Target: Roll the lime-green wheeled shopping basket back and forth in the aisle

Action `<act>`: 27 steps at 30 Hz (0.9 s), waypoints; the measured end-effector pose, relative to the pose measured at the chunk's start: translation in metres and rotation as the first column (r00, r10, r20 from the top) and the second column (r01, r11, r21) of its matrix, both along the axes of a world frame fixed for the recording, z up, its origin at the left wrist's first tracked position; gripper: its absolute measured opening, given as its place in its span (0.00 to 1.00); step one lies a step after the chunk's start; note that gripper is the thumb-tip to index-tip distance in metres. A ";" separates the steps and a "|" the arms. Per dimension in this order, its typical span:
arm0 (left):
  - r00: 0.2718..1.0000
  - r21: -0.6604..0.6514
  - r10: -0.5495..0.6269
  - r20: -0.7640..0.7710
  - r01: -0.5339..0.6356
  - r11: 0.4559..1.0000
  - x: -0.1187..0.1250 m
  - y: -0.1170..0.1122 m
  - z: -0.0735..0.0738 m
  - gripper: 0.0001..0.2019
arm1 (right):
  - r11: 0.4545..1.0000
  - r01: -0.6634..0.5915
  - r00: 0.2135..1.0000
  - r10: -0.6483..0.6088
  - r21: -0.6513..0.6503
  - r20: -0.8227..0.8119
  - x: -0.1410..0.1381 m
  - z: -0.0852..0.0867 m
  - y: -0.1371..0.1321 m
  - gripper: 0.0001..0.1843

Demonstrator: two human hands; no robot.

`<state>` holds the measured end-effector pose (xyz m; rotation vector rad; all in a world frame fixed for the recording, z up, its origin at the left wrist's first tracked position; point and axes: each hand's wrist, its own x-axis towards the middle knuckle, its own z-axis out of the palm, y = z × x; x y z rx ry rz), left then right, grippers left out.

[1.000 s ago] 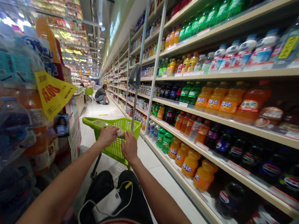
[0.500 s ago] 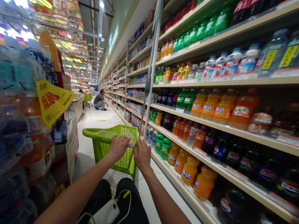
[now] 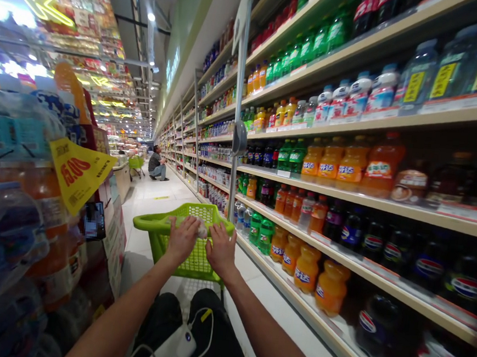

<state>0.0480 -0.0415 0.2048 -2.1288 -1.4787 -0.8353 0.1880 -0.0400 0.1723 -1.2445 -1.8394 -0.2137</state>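
Observation:
A lime-green shopping cart point(image 3: 156, 226) stands in the aisle just ahead of me. My left hand point(image 3: 182, 239) rests on its near rim with fingers curled round a small whitish crumpled thing point(image 3: 202, 230), too small to name. My right hand point(image 3: 221, 248) lies beside it on the rim, fingers stretched forward and slightly apart, touching the cart edge. Both forearms reach out from the bottom of the view.
Long shelves of soda bottles point(image 3: 338, 164) run along the right. Wrapped bottle packs with a yellow price tag point(image 3: 77, 172) stack up on the left. A person point(image 3: 156, 162) crouches far down the aisle near another green cart point(image 3: 135, 162). A white power bank point(image 3: 173, 349) rests on my lap.
The view has shifted forward and slightly left along the aisle. The cart and both hands have stayed together, drifting a little right in the picture. My right fingers have flattened out.

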 end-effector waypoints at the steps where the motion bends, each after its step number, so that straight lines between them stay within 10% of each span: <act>1: 1.000 -0.003 -0.008 -0.008 0.008 1.000 0.002 0.000 0.000 0.18 | 1.000 -0.003 1.000 0.003 0.000 0.006 0.000 0.000 0.000 0.22; 11: 0.980 -0.007 0.190 0.066 -0.190 0.982 -0.064 0.000 0.005 0.18 | 0.997 0.041 0.998 -0.038 -0.070 0.042 0.007 0.000 0.000 0.23; 20: 0.998 0.016 0.065 0.023 -0.066 0.998 -0.026 0.000 -0.002 0.18 | 0.994 -0.059 0.991 0.069 -0.095 0.111 -0.025 0.011 -0.004 0.24; 27: 0.977 0.026 0.183 0.106 -0.186 0.982 -0.074 0.005 -0.004 0.19 | 0.994 -0.071 0.994 0.078 -0.089 0.082 -0.019 0.002 -0.005 0.26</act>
